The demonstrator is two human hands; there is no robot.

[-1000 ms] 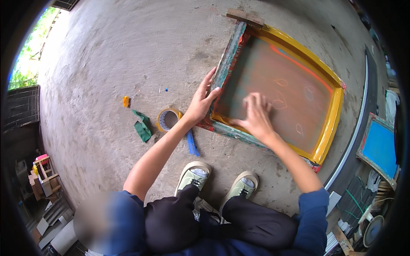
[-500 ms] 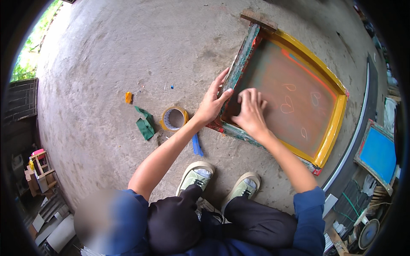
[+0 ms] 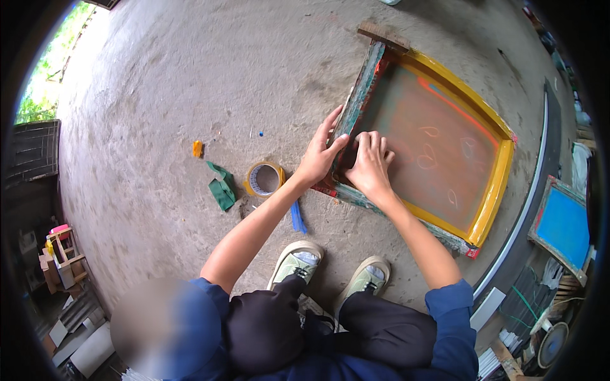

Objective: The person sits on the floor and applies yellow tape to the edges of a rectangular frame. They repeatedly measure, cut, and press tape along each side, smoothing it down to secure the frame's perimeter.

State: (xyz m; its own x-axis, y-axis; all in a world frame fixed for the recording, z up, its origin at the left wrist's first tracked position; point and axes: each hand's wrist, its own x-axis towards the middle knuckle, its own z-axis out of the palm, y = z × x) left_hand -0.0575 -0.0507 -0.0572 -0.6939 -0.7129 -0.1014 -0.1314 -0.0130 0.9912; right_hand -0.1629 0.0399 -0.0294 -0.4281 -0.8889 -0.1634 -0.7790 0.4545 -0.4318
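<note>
Framed screen [image 3: 432,145] lies just R of tape roll [image 3: 251,181], L hand [image 3: 319,154] gripping its roll-side edge, R hand [image 3: 372,166] (inside frame) curled by same edge, can't tell if pinching sth.

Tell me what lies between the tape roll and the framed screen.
In the head view, the left hand and wrist cross between the tape roll and framed screen, hiding some floor. A blue strip lies lower in the picture.

Tiny print rings the inner wall of the yellow tape roll [image 3: 254,185], too small to read.
</note>
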